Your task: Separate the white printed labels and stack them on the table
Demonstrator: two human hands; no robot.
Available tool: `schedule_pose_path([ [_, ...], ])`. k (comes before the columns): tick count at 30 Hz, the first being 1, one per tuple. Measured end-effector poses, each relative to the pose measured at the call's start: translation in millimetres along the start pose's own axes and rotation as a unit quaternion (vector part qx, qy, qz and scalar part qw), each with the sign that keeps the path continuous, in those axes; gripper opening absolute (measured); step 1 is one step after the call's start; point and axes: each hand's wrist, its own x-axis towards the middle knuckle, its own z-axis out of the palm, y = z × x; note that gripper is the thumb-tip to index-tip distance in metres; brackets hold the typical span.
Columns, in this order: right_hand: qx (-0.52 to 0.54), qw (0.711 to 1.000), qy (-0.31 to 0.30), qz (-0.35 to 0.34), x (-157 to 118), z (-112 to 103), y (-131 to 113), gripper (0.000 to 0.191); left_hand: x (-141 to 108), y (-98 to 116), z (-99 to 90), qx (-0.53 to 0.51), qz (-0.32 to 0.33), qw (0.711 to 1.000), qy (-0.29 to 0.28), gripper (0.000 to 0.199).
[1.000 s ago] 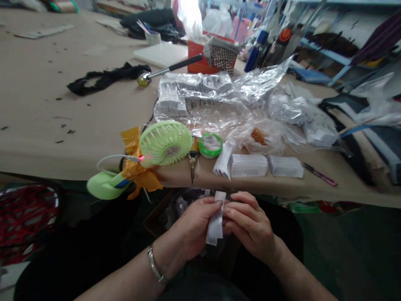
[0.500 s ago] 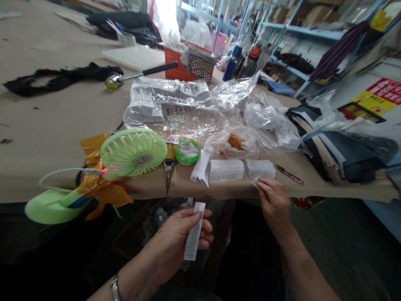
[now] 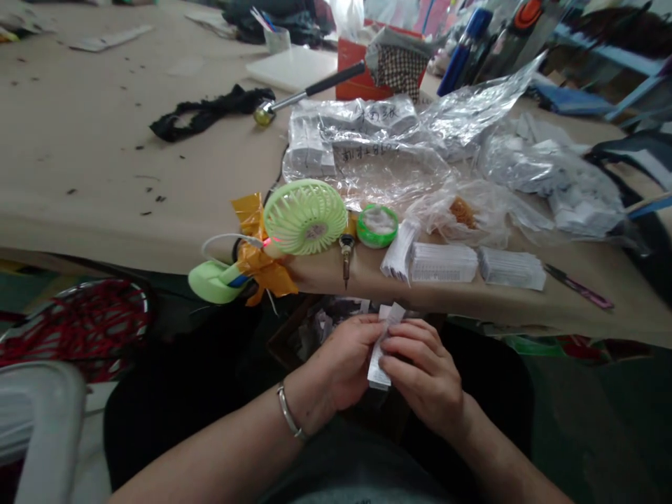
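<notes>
White printed paper strips point(image 3: 380, 364) are held between both hands, just below the table edge. My left hand point(image 3: 349, 360) grips them from the left, its thumb near their upper part. From the right, my right hand point(image 3: 423, 364) presses its fingers on the strips, and a short white piece tilts out at the top. Above them on the table lie a fanned bundle of strips point(image 3: 400, 250), a middle stack with print point(image 3: 444, 263) and a right stack point(image 3: 512, 268).
A green fan point(image 3: 305, 217) is taped at the table edge point(image 3: 173, 245). Beside it are a pointed tool point(image 3: 346, 260) and a green round container point(image 3: 376, 225). Small snips point(image 3: 580, 287) lie right. Plastic bags point(image 3: 378, 164) lie behind; a box of scraps point(image 3: 315, 325) is below.
My right hand has left the right stack and come to my left hand, where it now grips the strips too. The view has shifted, showing more of the table's left side and a red basket.
</notes>
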Motion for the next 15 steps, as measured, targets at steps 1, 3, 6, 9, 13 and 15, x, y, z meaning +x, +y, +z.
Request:
schedule_pose_path([
  [1,-0.005,1.000,-0.004,-0.004,0.3,5.9,0.3,0.018,-0.4,0.6,-1.3,-0.012,0.003,1.000,0.004,0.007],
  [3,-0.006,1.000,-0.013,-0.007,-0.3,12.2,3.8,0.016,-1.0,1.7,-4.4,-0.028,0.002,0.999,0.019,0.007],
  [6,0.003,0.999,-0.034,-0.016,-0.6,12.3,8.7,0.015,-1.3,2.0,-8.3,-0.036,0.002,0.999,0.027,0.006],
  [9,0.005,0.999,-0.049,-0.020,0.8,9.9,10.3,0.016,-1.5,1.5,-9.3,-0.039,0.011,0.999,0.027,0.006],
  [13,0.007,0.998,-0.065,-0.019,1.2,10.4,10.5,0.016,-2.4,0.8,-8.6,-0.049,0.005,0.999,0.018,0.013],
  [15,0.010,0.997,-0.072,-0.015,0.3,10.9,9.8,0.017,-2.3,0.0,-8.9,-0.039,0.004,0.999,0.004,0.016],
])
